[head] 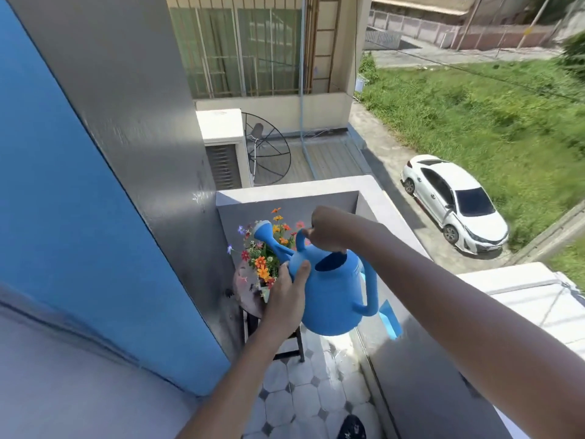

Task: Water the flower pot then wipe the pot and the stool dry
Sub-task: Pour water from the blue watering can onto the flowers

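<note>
Watering can point(332, 296) between both hands' grip

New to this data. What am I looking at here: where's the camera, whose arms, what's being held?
No machine here: a person works with bare hands. The single picture comes from a wide-angle camera worn on their head, looking forward and down, so both arms reach in from the bottom edge and straight lines look bent.

The scene is a narrow balcony with a tiled floor. A pot of orange and red flowers stands on a small round stool in the corner.

Both hands hold a blue watering can. The right hand grips its top handle; the left hand steadies the body near the spout. The spout head sits over the flowers. I see no water stream. The street and a white car lie far below.
</note>
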Motion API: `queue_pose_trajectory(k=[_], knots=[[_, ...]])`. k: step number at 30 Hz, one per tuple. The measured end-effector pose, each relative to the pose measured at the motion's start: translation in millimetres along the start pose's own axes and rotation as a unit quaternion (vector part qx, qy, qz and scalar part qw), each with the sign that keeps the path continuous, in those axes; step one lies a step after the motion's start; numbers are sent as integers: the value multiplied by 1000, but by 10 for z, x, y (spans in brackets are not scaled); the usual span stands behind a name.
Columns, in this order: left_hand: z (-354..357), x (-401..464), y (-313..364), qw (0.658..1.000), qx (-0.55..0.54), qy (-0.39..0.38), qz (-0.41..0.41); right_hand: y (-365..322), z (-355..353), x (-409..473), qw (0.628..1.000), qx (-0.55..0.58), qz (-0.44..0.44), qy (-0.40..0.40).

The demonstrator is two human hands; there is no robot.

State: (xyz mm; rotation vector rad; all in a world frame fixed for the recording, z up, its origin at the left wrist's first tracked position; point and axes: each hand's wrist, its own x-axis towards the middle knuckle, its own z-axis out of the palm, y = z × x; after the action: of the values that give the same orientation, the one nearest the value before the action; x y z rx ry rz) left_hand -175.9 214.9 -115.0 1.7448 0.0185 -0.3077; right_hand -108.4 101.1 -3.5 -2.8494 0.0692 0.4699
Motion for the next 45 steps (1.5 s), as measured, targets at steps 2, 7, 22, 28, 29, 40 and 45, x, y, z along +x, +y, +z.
queue_pose_trajectory(k=[2,7,22,28,29,40,45], knots=[[-23,-19,27,1000,4,-3,-1,-52,1,41,1000,-8,2,-8],[-51,-16,37,1000,8,-12,-14,-150,-65,65,999,-30,5,-36],[225,126,143,995,56,-77,-22,179,-215,59,997,-52,32,-52],[466,175,210,992,61,-107,-24,429,-326,-60,994,-38,57,-79],[506,173,216,991,66,-112,-22,468,-331,-67,994,-41,62,-80],[805,278,282,990,61,-119,-32,717,-453,-96,993,5,104,-47],[779,304,358,989,74,-126,-28,750,-480,-70,993,22,103,-49]])
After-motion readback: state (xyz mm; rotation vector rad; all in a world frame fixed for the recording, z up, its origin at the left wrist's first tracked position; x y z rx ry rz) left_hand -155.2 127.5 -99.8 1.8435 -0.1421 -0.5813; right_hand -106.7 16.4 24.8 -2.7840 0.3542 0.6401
